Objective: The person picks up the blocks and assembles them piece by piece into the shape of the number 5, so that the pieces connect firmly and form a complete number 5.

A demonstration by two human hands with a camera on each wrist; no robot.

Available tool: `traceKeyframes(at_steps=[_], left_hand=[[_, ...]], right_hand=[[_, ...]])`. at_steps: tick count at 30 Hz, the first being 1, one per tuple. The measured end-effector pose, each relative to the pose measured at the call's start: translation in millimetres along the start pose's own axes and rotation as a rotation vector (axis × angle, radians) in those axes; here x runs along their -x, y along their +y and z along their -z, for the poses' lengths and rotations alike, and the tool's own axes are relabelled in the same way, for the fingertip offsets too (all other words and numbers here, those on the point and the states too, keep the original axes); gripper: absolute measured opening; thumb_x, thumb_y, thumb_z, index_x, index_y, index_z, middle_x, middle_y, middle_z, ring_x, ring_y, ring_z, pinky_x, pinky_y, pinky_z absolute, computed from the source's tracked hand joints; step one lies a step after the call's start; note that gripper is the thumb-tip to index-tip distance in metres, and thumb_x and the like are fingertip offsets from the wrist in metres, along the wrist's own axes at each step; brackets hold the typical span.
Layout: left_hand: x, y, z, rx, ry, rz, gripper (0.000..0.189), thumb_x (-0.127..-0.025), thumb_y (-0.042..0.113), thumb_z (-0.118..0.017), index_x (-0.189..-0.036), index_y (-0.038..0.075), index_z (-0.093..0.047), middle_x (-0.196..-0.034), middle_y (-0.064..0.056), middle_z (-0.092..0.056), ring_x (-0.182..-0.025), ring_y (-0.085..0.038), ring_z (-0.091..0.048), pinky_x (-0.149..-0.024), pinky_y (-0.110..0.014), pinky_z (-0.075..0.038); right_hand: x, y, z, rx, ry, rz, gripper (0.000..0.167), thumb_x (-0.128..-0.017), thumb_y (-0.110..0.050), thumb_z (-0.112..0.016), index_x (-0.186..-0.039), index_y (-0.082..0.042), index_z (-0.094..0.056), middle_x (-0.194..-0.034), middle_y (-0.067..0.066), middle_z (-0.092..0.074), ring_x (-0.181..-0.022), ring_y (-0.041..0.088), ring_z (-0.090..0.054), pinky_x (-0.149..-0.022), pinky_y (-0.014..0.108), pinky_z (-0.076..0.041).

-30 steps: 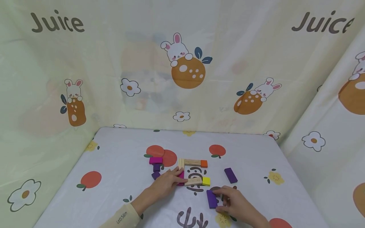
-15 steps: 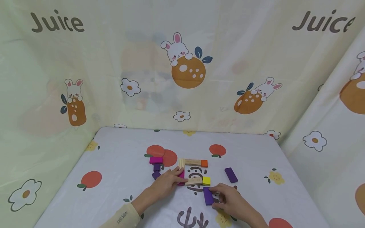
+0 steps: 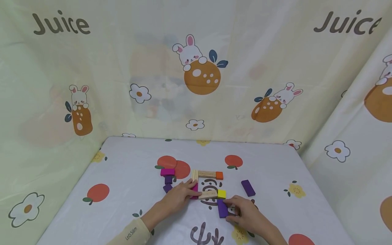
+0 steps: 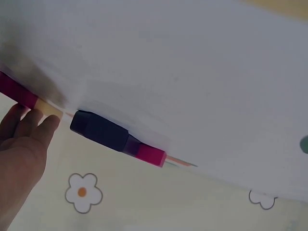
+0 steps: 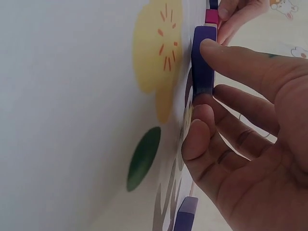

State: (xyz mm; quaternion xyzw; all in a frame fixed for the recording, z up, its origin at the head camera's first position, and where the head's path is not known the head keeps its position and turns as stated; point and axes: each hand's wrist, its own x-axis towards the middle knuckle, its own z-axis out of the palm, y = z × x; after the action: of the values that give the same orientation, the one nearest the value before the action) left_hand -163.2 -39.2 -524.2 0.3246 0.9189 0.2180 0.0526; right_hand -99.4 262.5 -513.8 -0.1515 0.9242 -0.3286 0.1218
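Observation:
My right hand point(image 3: 249, 212) pinches a purple block point(image 3: 222, 208) between thumb and fingers at the table's near middle. The block's far end lies at or very near the yellow cube point(image 3: 222, 194); I cannot tell whether they touch. My left hand point(image 3: 180, 197) rests with fairly straight fingers on a magenta block point(image 3: 195, 188), its thumb at a plain wooden block point(image 3: 209, 195) joined to the yellow cube. Beyond the fingers, a pale ridged wooden block point(image 3: 195, 175) meets another wooden block point(image 3: 207, 174) that ends in an orange cube point(image 3: 219, 175). My left fingers partly hide the magenta block.
Left of the left hand lie a magenta block point(image 3: 167, 172), a dark purple cube point(image 3: 168, 180) and a purple block point(image 3: 167, 188), partly hidden by that hand. Another purple block point(image 3: 248, 188) lies to the right. A printed cloth covers the table point(image 3: 122, 177); curtains hang behind.
My right hand has slid the purple block left and away from me, up to beside the yellow cube. The left hand and the other blocks have stayed in place.

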Motion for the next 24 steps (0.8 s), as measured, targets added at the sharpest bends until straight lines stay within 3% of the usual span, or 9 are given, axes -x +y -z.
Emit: traceKeyframes(at_steps=[16, 20, 24], left_hand=[[-2.2, -0.6, -0.6, 0.011, 0.007, 0.013, 0.04, -0.104, 0.006, -0.063, -0.135, 0.029, -0.073, -0.163, -0.007, -0.052, -0.156, -0.033, -0.043, -0.124, -0.057, -0.039], [-2.5, -0.4, -0.6, 0.01, 0.008, 0.013, 0.04, -0.104, 0.006, -0.063, -0.135, 0.028, -0.074, -0.163, -0.006, -0.052, -0.156, -0.034, -0.043, -0.124, -0.057, -0.039], [-1.1, 1.0, 0.1, 0.012, 0.009, 0.003, 0.04, -0.103, 0.005, -0.063, -0.134, 0.028, -0.074, -0.162, -0.008, -0.053, -0.155, -0.035, -0.044, -0.123, -0.058, -0.04]], right_hand=[[-0.2, -2, 2, -0.008, 0.005, 0.003, 0.052, -0.088, -0.026, -0.087, -0.135, -0.011, -0.071, -0.103, -0.005, -0.064, -0.076, 0.006, -0.051, -0.062, 0.021, -0.043], [2.1, -3, 6, -0.011, 0.01, -0.031, 0.053, -0.089, -0.03, -0.087, -0.136, -0.012, -0.07, -0.102, -0.005, -0.064, -0.077, 0.007, -0.051, -0.062, 0.021, -0.044], [3.8, -1, 14, 0.018, 0.073, -0.092, 0.05, -0.089, -0.026, -0.086, -0.135, -0.015, -0.071, -0.102, -0.004, -0.063, -0.077, 0.008, -0.052, -0.062, 0.02, -0.046]])
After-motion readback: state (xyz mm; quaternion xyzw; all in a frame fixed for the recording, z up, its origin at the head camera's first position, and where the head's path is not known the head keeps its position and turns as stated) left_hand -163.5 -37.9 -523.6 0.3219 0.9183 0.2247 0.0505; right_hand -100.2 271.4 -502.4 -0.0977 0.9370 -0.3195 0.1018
